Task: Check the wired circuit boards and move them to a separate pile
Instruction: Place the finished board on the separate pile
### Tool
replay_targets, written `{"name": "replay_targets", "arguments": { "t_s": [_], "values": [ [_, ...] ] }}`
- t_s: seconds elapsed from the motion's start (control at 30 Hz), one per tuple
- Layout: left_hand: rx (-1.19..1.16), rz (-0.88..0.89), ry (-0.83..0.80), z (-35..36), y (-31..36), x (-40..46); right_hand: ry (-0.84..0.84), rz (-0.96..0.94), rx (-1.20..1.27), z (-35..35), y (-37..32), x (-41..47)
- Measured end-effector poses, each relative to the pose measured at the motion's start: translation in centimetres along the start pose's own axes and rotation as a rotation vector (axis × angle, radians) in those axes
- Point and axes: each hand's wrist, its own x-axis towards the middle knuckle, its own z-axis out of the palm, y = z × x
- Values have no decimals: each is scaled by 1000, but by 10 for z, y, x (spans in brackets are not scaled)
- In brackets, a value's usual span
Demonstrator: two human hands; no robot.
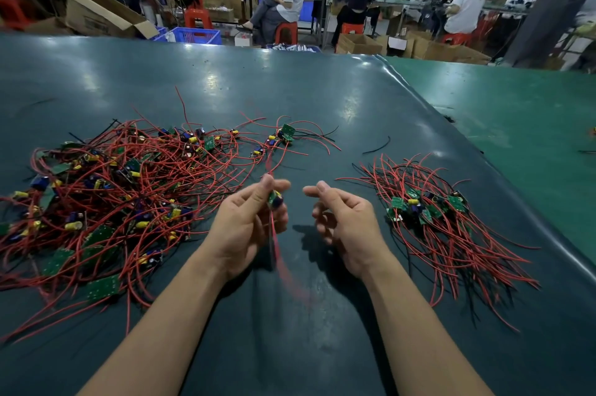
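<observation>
My left hand (248, 221) pinches a small green circuit board (275, 198) between thumb and fingers above the table; its red wires trail up and hang blurred below. My right hand (342, 221) hovers beside it, fingers loosely curled and holding nothing. A big tangled pile of wired boards (106, 198) with red and black leads, yellow and blue parts, spreads on the left. A smaller, neater pile of boards (432, 211) lies on the right, its wires fanned toward me. One separate board (285, 134) lies further back near the middle.
The dark green table mat (290, 89) stretches far back; a lighter green surface (516, 111) adjoins at right. A loose black wire (377, 146) lies behind the right pile. Beyond the table are cardboard boxes, blue crates, red stools and seated people.
</observation>
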Motion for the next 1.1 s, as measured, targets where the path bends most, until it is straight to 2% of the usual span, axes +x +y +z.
{"name": "replay_targets", "arguments": {
  "t_s": [0.1, 0.17, 0.43, 0.6, 0.77, 0.93, 1.0, 1.1],
  "values": [
    [222, -36, -29, 4, -5, -3, -129, 9, 6, 4, 1, -5],
    [282, -33, -49, 4, -7, -4, -170, -3, -18, 8, 3, -7],
    [232, 13, -115, 2, -10, -3, -33, -9, 52, 7, 5, 0],
    [303, 3, -126, 2, -10, -2, -62, -20, 123, 6, 5, 2],
    [236, -118, -159, 0, -2, -3, -137, -76, 179, 7, 4, 0],
    [110, -349, -394, -3, 1, -6, -258, -25, 233, 5, 2, -3],
    [125, -299, -358, -2, -3, -5, -212, -20, 207, 7, 3, -3],
    [134, -180, -233, 3, -10, -4, -26, -60, 71, 8, 6, 1]
  ]
}}
